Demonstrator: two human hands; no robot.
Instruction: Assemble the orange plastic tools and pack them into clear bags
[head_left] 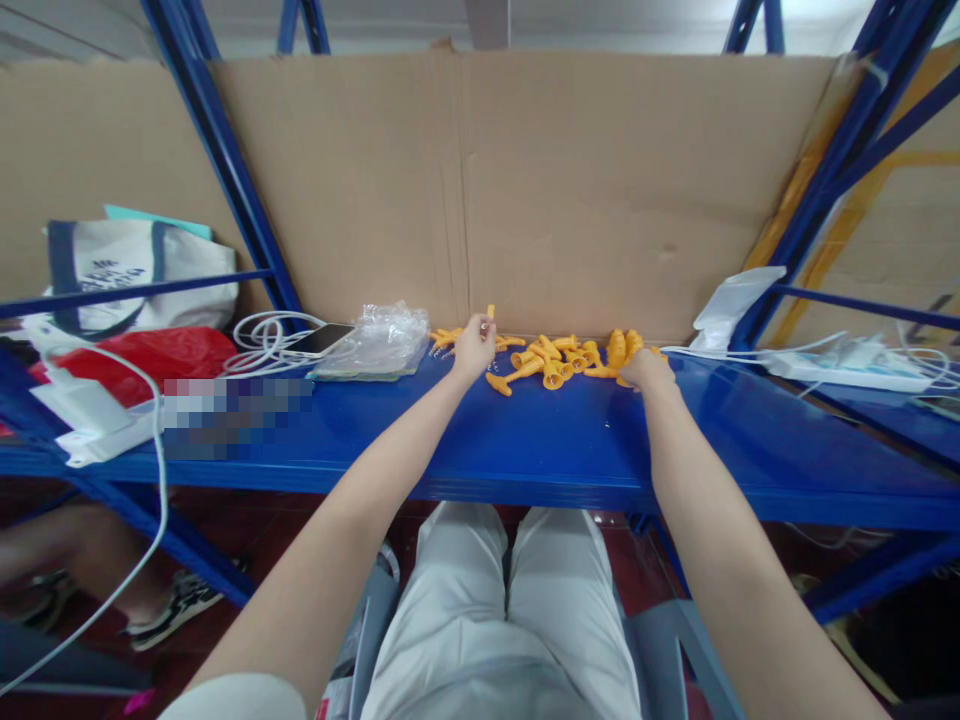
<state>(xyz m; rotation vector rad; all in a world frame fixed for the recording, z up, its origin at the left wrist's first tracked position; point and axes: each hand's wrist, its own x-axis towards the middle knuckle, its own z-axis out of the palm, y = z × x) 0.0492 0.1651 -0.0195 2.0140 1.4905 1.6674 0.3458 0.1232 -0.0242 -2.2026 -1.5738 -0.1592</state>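
Note:
A pile of small orange plastic parts [561, 360] lies on the blue metal shelf [525, 440] against a cardboard backing. My left hand [475, 347] is closed in a pinch on one orange piece, held upright just left of the pile. My right hand [645, 368] rests at the right end of the pile, fingers curled over several orange parts [622, 347]; what exactly it grips is partly hidden.
A crumpled clear plastic bag [379, 342], a phone [322, 338] and coiled white cable [262, 335] lie to the left. A tote bag [127, 275] and red bag [161, 352] sit far left. A white power strip [847, 365] lies right. Another person's leg [90, 560] shows below left.

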